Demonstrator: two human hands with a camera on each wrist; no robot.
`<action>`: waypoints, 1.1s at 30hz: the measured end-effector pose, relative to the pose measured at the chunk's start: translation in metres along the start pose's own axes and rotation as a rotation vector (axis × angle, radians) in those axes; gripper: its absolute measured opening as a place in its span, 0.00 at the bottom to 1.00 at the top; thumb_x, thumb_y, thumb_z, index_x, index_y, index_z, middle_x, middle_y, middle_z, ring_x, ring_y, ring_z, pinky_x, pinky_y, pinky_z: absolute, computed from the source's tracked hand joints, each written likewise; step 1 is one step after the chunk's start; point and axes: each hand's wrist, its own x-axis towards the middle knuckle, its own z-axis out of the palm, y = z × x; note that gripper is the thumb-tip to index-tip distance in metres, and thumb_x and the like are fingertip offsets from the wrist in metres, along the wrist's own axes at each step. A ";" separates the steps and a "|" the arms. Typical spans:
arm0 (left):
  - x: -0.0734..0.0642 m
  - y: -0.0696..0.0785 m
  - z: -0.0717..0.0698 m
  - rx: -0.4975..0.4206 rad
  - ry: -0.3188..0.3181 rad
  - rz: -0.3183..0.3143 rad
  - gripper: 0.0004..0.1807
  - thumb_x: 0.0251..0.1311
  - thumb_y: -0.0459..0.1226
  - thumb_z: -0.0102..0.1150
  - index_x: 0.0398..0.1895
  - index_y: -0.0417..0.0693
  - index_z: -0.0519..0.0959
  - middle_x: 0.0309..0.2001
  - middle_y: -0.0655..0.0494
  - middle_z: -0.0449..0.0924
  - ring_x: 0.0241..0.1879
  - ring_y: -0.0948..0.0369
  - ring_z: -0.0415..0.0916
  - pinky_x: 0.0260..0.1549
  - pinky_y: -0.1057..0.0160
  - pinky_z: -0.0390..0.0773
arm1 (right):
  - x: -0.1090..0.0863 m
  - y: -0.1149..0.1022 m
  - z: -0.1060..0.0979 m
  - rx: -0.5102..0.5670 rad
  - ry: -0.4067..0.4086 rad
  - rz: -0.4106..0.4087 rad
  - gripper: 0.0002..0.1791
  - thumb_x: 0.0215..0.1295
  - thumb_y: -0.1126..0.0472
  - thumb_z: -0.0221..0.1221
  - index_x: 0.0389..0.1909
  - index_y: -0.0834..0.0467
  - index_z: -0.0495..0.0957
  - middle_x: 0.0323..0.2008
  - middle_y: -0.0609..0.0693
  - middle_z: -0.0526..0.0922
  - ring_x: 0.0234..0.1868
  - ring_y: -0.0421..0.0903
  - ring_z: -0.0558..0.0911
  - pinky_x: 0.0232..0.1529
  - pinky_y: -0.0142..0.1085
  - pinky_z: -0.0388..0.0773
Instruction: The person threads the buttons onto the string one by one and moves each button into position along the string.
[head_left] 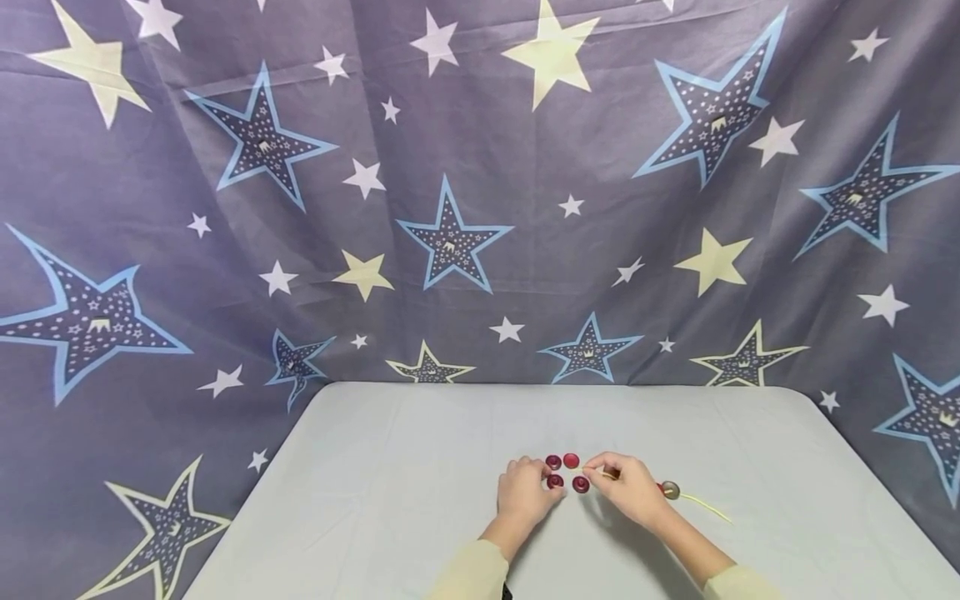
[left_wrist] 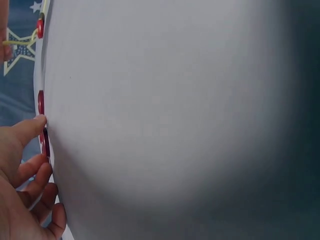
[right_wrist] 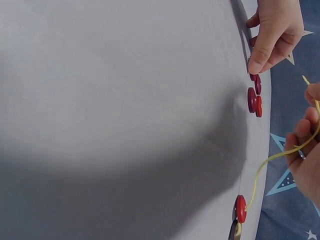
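Head view: 4 loose buttons lie flat & close on the surface (head_left: 390,475). The bright button (head_left: 571,460) is the far R one. A dark button (head_left: 553,461) is just L of it; a plum button (head_left: 581,484) is nearer the person & a bit R of it. The low button (head_left: 555,482), nearer the person & L of it, is btwn thumb & finger of the L hand (head_left: 523,493), prob. so it won't slide. R of the bright button, the R hand (head_left: 628,488) pinches the string (head_left: 707,505). Farther R, the string seems to go thru a red bead (head_left: 661,488) & a brown bead (head_left: 672,490), prob. kept back so the end is free. Both arms reach in from the near side, hands turned toward each other.

L wrist view: L thumb & finger make a small gap w/ the low button in it; the other fingers bend back, prob. to keep out of the way. Buttons overlap edge-on, so can't tell which is the bright button.

R wrist view: R hand is up off the surface, higher than the bright button, fingers bent. A short tip of string pokes out, prob. held there bc soft string flops. The rest hangs down to the red bead, well apart from the bright button.
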 end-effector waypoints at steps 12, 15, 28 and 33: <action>0.002 0.007 -0.004 -0.001 -0.031 -0.044 0.17 0.39 0.51 0.72 0.28 0.50 0.81 0.25 0.60 0.72 0.30 0.60 0.67 0.29 0.60 0.67 | 0.001 -0.001 0.000 0.000 0.007 0.022 0.05 0.56 0.60 0.63 0.31 0.57 0.83 0.13 0.42 0.66 0.15 0.32 0.63 0.18 0.27 0.61; 0.002 0.007 -0.006 -0.005 -0.041 -0.045 0.17 0.39 0.50 0.72 0.27 0.50 0.81 0.25 0.60 0.71 0.30 0.60 0.67 0.29 0.60 0.67 | 0.000 0.000 0.000 -0.001 0.004 0.028 0.05 0.56 0.60 0.63 0.32 0.58 0.83 0.14 0.42 0.66 0.16 0.32 0.63 0.18 0.27 0.61; 0.005 0.002 -0.011 -0.161 -0.064 -0.040 0.12 0.40 0.43 0.69 0.20 0.47 0.77 0.20 0.62 0.70 0.24 0.64 0.65 0.24 0.66 0.67 | 0.000 0.003 0.000 0.005 -0.006 0.039 0.06 0.57 0.60 0.63 0.33 0.58 0.83 0.14 0.43 0.67 0.16 0.32 0.63 0.19 0.26 0.62; 0.004 -0.002 -0.014 -0.259 -0.078 -0.039 0.10 0.40 0.39 0.68 0.22 0.44 0.78 0.19 0.61 0.74 0.22 0.66 0.67 0.23 0.69 0.68 | 0.001 0.003 -0.001 0.006 -0.003 0.020 0.05 0.57 0.62 0.63 0.32 0.58 0.83 0.14 0.43 0.67 0.16 0.31 0.63 0.18 0.27 0.62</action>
